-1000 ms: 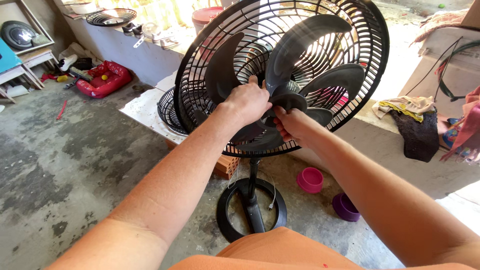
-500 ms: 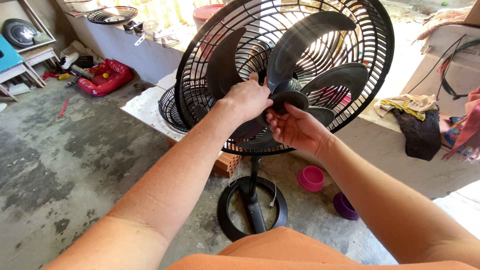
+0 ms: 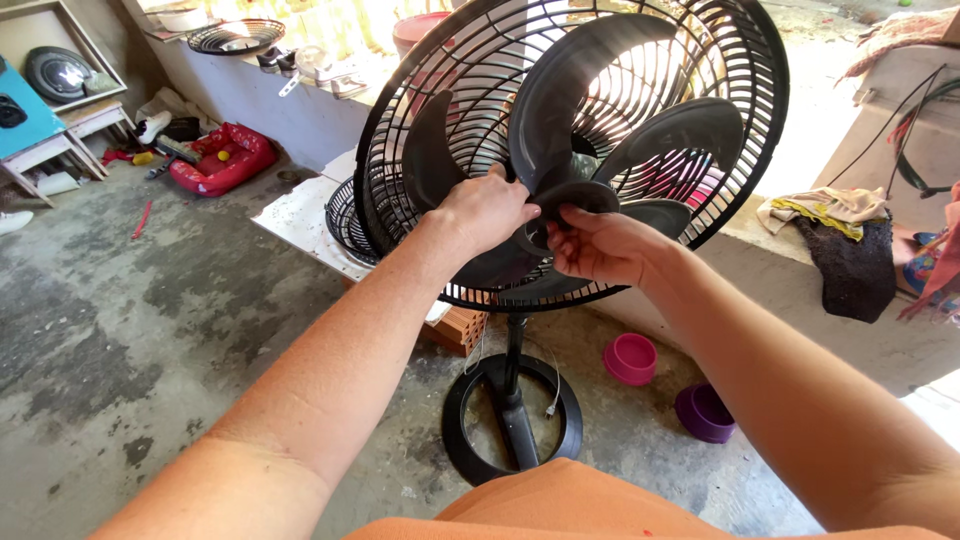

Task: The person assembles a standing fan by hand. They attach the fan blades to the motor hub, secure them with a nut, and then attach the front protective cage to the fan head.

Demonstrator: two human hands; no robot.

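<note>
Hands are both working at the centre of a dark grey plastic fan blade assembly (image 3: 560, 150): the left hand (image 3: 487, 208) is clasping the blade set near its root, knuckles toward the camera, while the right hand (image 3: 600, 243) is pinching the rim of the round black hub cap (image 3: 575, 200) with thumb and fingertips curled onto it. Compared with a moment ago, the right hand is sitting higher on the cap with its wrist rolled over, and the blades are standing at a different angle, the tallest one leaning further left, so the cap and blades appear to be turning against each other, probably as the cap is being screwed or unscrewed. The blade set is sitting inside the black wire rear guard (image 3: 740, 140), with no front guard over it, atop a black pole and ring-shaped floor base (image 3: 470, 440) on the stained concrete floor (image 3: 150, 300). A second black grille (image 3: 345, 220) is resting behind. A pink bowl (image 3: 630, 358) and a purple bowl (image 3: 705, 412) are lying beside the base.
</note>
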